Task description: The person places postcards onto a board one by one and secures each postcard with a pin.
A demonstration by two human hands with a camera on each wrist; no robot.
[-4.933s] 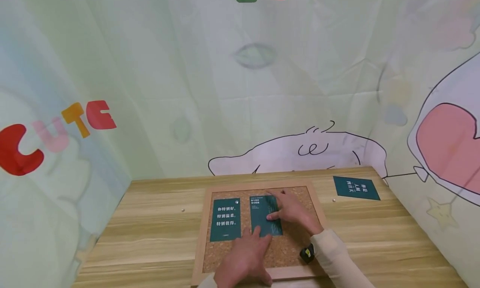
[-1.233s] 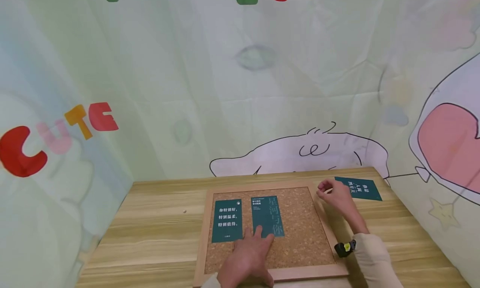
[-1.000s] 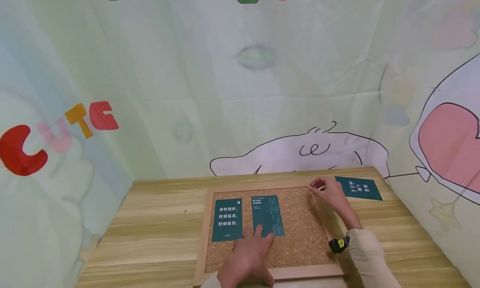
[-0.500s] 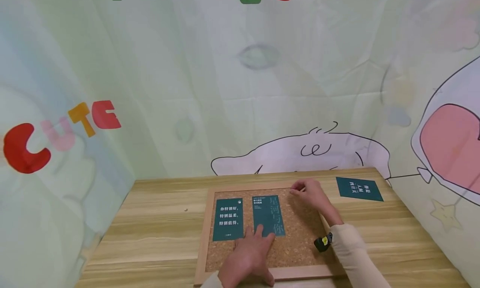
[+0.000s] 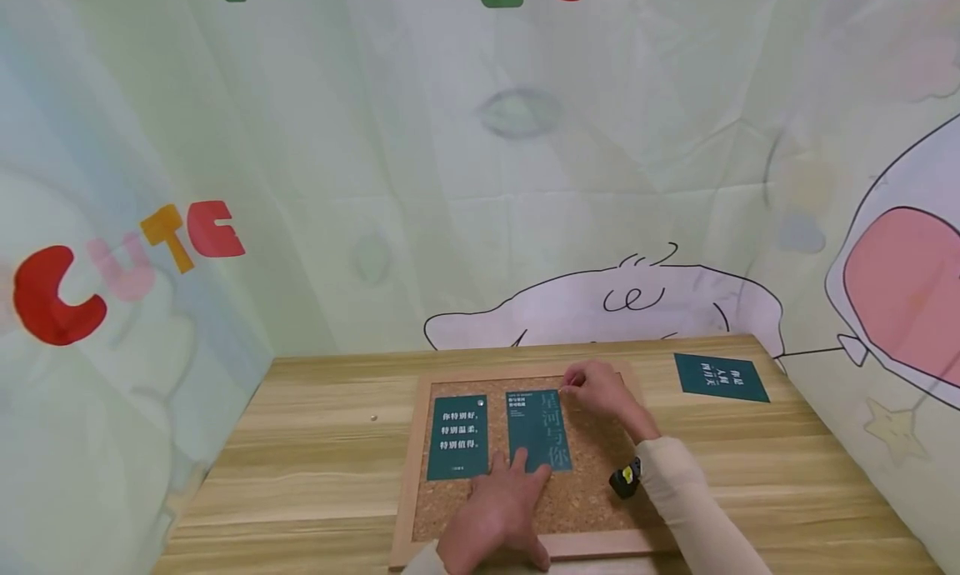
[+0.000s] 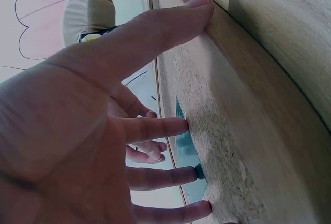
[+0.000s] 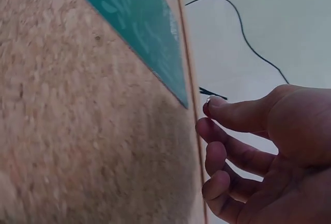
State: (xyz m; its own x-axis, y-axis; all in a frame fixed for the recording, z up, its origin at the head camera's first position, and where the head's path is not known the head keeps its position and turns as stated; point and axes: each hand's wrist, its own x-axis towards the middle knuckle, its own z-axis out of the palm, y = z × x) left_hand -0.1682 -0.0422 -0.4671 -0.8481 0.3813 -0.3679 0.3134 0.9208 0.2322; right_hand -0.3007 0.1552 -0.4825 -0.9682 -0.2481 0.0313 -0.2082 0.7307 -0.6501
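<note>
A wood-framed cork board (image 5: 600,492) lies on the table with two green cards on it. The left card (image 5: 457,437) has a silver thumbtack (image 5: 481,402) in its upper right corner. My left hand (image 5: 498,508) rests with spread, straight fingers on the lower edge of the right card (image 5: 528,429); its thumb lies at the board's near frame. My right hand (image 5: 600,389) pinches a small shiny thumbtack (image 7: 208,100) between thumb and index finger, close to that card's upper right corner. The other right fingers are curled.
A third green card (image 5: 722,377) lies on the table (image 5: 322,458) beyond the board's right side. Another thumbtack (image 5: 373,417) sits to the board's left. A printed curtain (image 5: 375,183) stands behind and beside the table.
My right hand left the right card, took the thumbtack from the table right of the board, and moved back left to the card's upper right corner. My left hand has stayed put.
</note>
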